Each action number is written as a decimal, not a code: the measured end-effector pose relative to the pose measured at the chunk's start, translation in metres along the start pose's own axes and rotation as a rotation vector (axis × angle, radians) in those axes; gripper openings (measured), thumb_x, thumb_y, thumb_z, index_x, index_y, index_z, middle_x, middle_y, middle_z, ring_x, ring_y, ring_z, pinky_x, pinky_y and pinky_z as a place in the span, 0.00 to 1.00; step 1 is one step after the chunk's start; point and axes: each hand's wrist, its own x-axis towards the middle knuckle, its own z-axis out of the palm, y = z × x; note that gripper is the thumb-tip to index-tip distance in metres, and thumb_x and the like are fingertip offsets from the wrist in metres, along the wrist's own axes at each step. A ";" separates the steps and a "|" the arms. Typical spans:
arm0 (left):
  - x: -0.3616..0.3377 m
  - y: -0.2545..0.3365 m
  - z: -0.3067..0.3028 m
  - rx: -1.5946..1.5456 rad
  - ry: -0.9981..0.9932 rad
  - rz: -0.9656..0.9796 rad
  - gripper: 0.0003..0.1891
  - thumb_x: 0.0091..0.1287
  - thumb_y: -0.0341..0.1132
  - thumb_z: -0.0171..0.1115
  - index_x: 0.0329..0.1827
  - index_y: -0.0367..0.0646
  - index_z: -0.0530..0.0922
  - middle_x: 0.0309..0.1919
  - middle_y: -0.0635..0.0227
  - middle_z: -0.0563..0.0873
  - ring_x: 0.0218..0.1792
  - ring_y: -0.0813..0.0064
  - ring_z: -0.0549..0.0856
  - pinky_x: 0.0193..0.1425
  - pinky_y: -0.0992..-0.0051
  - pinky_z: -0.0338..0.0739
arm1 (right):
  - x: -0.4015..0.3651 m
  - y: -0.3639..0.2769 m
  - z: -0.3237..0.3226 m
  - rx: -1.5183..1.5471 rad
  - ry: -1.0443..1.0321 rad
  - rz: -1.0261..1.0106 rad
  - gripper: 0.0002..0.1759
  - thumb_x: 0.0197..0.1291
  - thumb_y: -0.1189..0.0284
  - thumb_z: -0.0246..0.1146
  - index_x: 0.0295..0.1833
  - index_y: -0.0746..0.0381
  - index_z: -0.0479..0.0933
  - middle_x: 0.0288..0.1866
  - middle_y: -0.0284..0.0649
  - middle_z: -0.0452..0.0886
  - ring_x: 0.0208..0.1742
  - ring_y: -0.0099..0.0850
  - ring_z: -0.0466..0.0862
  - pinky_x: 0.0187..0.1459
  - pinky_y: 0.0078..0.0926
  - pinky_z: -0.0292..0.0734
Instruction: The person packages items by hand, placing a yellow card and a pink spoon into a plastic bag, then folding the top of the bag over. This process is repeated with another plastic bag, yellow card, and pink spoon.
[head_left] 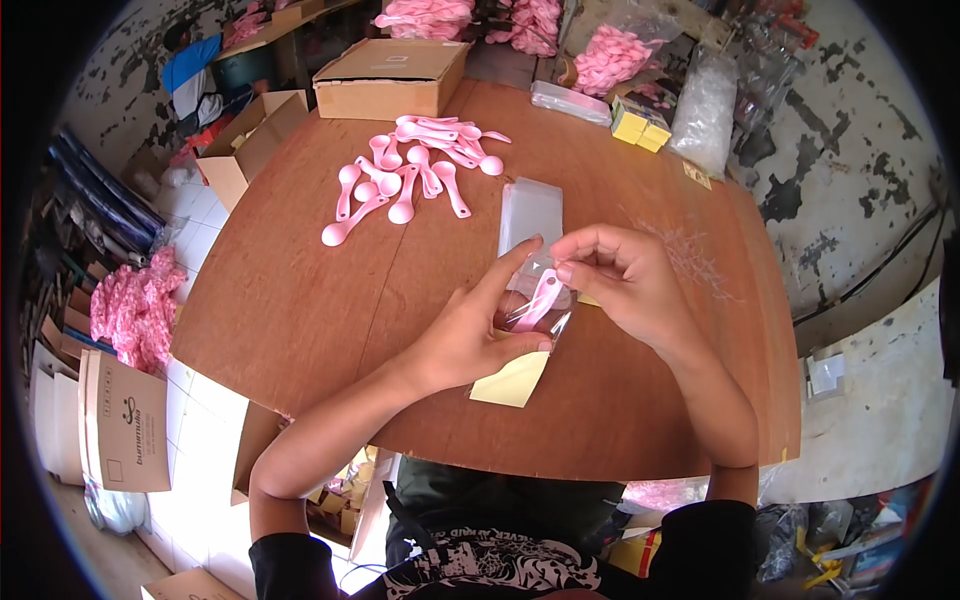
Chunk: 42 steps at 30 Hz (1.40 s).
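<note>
My left hand [480, 330] is closed around the sides of a clear plastic bag [566, 322], thumb below and fingers above. Inside the bag lies a pink spoon [537, 306], its holed handle end pointing up. At the bag's top edge, my right hand [612, 272] pinches the plastic between thumb and forefinger. Under the left thumb, a pale yellow card [512, 380] rests on the wooden table [300, 290]. A stack of clear bags [532, 210] lies just beyond my hands. Several loose pink spoons [402, 208] form a pile farther back on the left.
A cardboard box [385, 80] stands at the table's back edge. Yellow boxes [640, 124] and a large plastic bag [705, 115] are at the back right. An open carton [250, 140] and a person in blue [192, 75] are at the upper left.
</note>
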 end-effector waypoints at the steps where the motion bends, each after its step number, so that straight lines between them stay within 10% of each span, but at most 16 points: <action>1: 0.000 0.006 -0.002 -0.040 -0.026 -0.059 0.49 0.60 0.29 0.74 0.78 0.43 0.48 0.45 0.52 0.87 0.48 0.66 0.87 0.51 0.68 0.82 | 0.000 -0.005 0.002 -0.006 0.008 -0.013 0.08 0.63 0.81 0.63 0.47 0.69 0.79 0.36 0.36 0.85 0.39 0.18 0.83 0.41 0.17 0.80; 8: -0.001 -0.007 -0.001 0.304 0.306 0.310 0.45 0.59 0.32 0.73 0.76 0.38 0.54 0.62 0.47 0.73 0.61 0.54 0.77 0.64 0.60 0.73 | 0.020 -0.046 -0.020 -0.057 0.254 -0.296 0.12 0.59 0.83 0.64 0.49 0.65 0.78 0.34 0.35 0.85 0.36 0.18 0.83 0.37 0.19 0.78; 10: -0.002 -0.007 -0.004 0.253 0.309 0.260 0.44 0.61 0.32 0.72 0.77 0.41 0.53 0.66 0.52 0.71 0.67 0.58 0.73 0.70 0.59 0.67 | 0.037 -0.052 -0.036 -0.460 0.381 -0.666 0.14 0.58 0.83 0.64 0.50 0.65 0.78 0.33 0.36 0.86 0.35 0.19 0.83 0.35 0.19 0.78; 19: 0.000 -0.001 -0.007 0.315 0.386 0.295 0.30 0.62 0.30 0.69 0.66 0.34 0.68 0.59 0.50 0.75 0.62 0.55 0.76 0.66 0.61 0.70 | 0.010 -0.061 -0.017 -0.309 0.248 -0.298 0.13 0.59 0.84 0.63 0.50 0.68 0.77 0.34 0.35 0.85 0.33 0.17 0.83 0.33 0.15 0.76; 24: -0.008 0.004 -0.002 -0.451 -0.022 0.010 0.24 0.68 0.34 0.66 0.63 0.32 0.71 0.57 0.56 0.81 0.52 0.70 0.83 0.54 0.72 0.78 | -0.011 -0.043 -0.006 0.015 0.098 -0.064 0.11 0.62 0.81 0.64 0.49 0.69 0.75 0.33 0.37 0.84 0.32 0.16 0.82 0.32 0.14 0.75; 28: -0.006 0.001 0.002 -0.295 -0.070 -0.177 0.19 0.73 0.32 0.59 0.64 0.35 0.73 0.40 0.64 0.88 0.42 0.82 0.85 0.44 0.78 0.81 | -0.018 -0.001 0.003 0.093 0.033 0.112 0.10 0.60 0.80 0.66 0.46 0.68 0.76 0.34 0.38 0.83 0.33 0.19 0.83 0.34 0.18 0.77; 31: -0.005 0.000 0.007 -0.199 -0.023 -0.143 0.17 0.72 0.30 0.59 0.62 0.35 0.75 0.35 0.63 0.89 0.35 0.85 0.85 0.36 0.79 0.78 | -0.023 0.005 0.010 -0.561 0.223 -0.429 0.07 0.53 0.80 0.68 0.39 0.63 0.79 0.36 0.40 0.81 0.37 0.36 0.83 0.36 0.30 0.76; 42: -0.008 -0.005 0.017 0.154 -0.014 0.032 0.20 0.65 0.24 0.63 0.60 0.31 0.75 0.21 0.58 0.84 0.19 0.85 0.76 0.23 0.78 0.70 | -0.038 0.019 0.023 -1.101 0.167 -0.596 0.06 0.46 0.75 0.68 0.27 0.62 0.77 0.32 0.34 0.73 0.36 0.31 0.76 0.34 0.30 0.74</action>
